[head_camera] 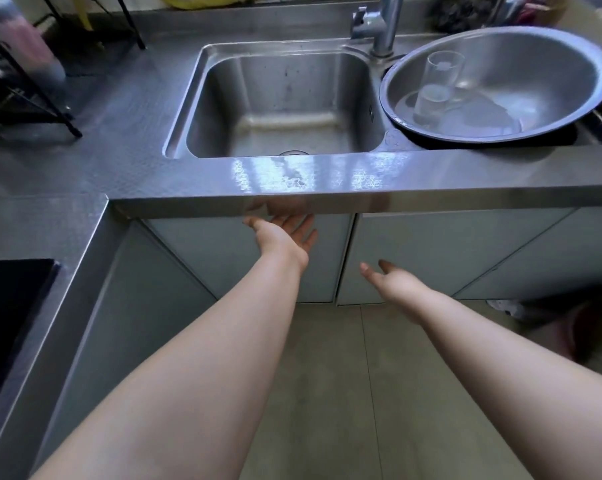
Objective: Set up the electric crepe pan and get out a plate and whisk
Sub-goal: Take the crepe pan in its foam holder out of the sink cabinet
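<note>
With the left hand (pixel 285 233) and right hand (pixel 393 278) both spread and empty before the cupboard doors (pixel 431 251) under the sink (pixel 285 102), pan, plate and whisk unseen, pull a door's edge gently.

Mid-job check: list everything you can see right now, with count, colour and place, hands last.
Sink: one, steel, centre, empty.
Faucet: one, chrome, behind the sink.
Basin: one, steel, right of the sink.
Glass: one, clear, inside the basin.
Countertop: one, grey steel, L-shaped.
Cooktop: one, black, left edge.
Rack: one, black wire, far left.
Cabinet doors: pale blue-grey, shut, below the counter.
Floor: beige tile.
Left hand: open, empty, at the counter's lip.
Right hand: open, empty, before the doors.
</note>
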Motion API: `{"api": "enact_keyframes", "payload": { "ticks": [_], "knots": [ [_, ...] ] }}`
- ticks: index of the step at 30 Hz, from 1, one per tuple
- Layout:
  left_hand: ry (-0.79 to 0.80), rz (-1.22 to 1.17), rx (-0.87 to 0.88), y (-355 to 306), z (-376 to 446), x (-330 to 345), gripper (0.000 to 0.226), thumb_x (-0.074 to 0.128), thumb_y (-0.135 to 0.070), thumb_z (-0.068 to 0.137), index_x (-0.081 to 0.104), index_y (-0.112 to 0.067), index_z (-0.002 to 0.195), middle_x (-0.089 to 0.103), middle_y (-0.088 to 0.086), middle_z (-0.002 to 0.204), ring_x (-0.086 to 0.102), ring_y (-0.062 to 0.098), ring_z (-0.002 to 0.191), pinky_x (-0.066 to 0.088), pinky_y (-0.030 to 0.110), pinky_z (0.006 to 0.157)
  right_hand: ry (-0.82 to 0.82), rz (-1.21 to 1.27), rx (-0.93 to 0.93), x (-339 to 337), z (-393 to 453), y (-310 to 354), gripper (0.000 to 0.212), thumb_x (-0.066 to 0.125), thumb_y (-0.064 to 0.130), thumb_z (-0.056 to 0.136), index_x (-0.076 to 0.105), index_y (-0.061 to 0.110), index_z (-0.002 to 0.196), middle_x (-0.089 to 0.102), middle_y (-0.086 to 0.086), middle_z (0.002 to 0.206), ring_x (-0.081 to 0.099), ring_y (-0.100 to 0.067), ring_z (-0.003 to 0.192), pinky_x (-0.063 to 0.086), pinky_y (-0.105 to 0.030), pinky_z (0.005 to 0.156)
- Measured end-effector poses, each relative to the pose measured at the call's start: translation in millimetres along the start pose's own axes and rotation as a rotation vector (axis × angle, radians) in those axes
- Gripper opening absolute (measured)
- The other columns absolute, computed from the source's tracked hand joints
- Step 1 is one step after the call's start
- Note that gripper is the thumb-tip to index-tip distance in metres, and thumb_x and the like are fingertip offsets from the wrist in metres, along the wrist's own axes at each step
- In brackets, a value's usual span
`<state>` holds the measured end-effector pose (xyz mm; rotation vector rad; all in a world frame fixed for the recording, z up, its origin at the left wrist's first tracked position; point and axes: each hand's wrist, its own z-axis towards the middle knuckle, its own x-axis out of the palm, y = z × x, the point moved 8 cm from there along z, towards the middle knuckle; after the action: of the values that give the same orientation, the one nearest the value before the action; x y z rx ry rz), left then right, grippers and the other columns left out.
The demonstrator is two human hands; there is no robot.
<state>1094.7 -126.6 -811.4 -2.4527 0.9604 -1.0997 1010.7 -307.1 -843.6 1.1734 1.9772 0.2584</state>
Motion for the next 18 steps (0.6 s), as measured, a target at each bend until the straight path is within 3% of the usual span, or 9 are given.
{"api": "enact_keyframes", "payload": {
  "ticks": [4,7,10,13,15,18],
  "knots": [
    [0.056,-0.129,0.012,0,-4,14,0.086,0.002,-0.073,0.089,0.046,-0.020,0.140,0.052,0.009,0.140,0.049,0.031,0.131,0.026,0.051,0.113,-0.014,0.067,0.052,-3,1,-2,0.078,0.039,0.058,0.096,0.021,0.009,0.154,0.044,-0.013,0.151,0.040,-0.031,0.140,0.032,-0.037,0.114],
    [0.020,-0.135,0.007,0,-5,8,0.091,0.003,-0.074,0.089,0.047,-0.011,0.138,0.054,0.013,0.139,0.054,0.033,0.127,0.027,0.049,0.113,-0.052,0.071,0.012,-9,1,2,0.075,0.041,0.055,0.097,0.023,0.010,0.154,0.044,-0.012,0.151,0.041,-0.031,0.139,0.033,-0.034,0.110],
    [-0.042,-0.027,0.034,2,-14,-7,0.086,0.007,-0.074,0.089,0.057,-0.009,0.114,0.065,0.011,0.117,0.063,0.030,0.115,0.031,0.046,0.109,-0.100,0.021,-0.082,-19,-6,14,0.078,0.049,0.053,0.095,0.020,0.013,0.155,0.035,-0.011,0.156,0.042,-0.032,0.139,0.038,-0.033,0.105],
    [-0.098,0.124,0.055,8,-34,-22,0.061,0.033,-0.069,0.091,0.057,-0.015,0.105,0.067,0.004,0.101,0.069,0.024,0.098,0.036,0.044,0.103,-0.099,-0.018,-0.192,-23,-19,21,0.099,0.070,0.046,0.084,0.009,0.020,0.157,0.031,-0.010,0.158,0.039,-0.030,0.141,0.039,-0.033,0.106],
    [-0.139,0.193,0.065,12,-49,-32,0.042,0.053,-0.055,0.092,0.059,-0.015,0.105,0.064,0.001,0.092,0.067,0.019,0.086,0.041,0.041,0.098,-0.043,-0.016,-0.283,-17,-32,27,0.110,0.080,0.036,0.077,0.006,0.025,0.157,0.029,-0.004,0.160,0.034,-0.025,0.145,0.035,-0.031,0.110],
    [-0.200,0.311,0.073,17,-63,-48,0.024,0.071,-0.029,0.086,0.062,-0.013,0.102,0.065,0.001,0.090,0.065,0.017,0.082,0.051,0.038,0.090,0.024,-0.189,-0.439,2,-52,35,0.107,0.082,0.032,0.074,0.011,0.039,0.154,0.039,0.001,0.155,0.033,-0.022,0.144,0.032,-0.037,0.116]
  ]
}}
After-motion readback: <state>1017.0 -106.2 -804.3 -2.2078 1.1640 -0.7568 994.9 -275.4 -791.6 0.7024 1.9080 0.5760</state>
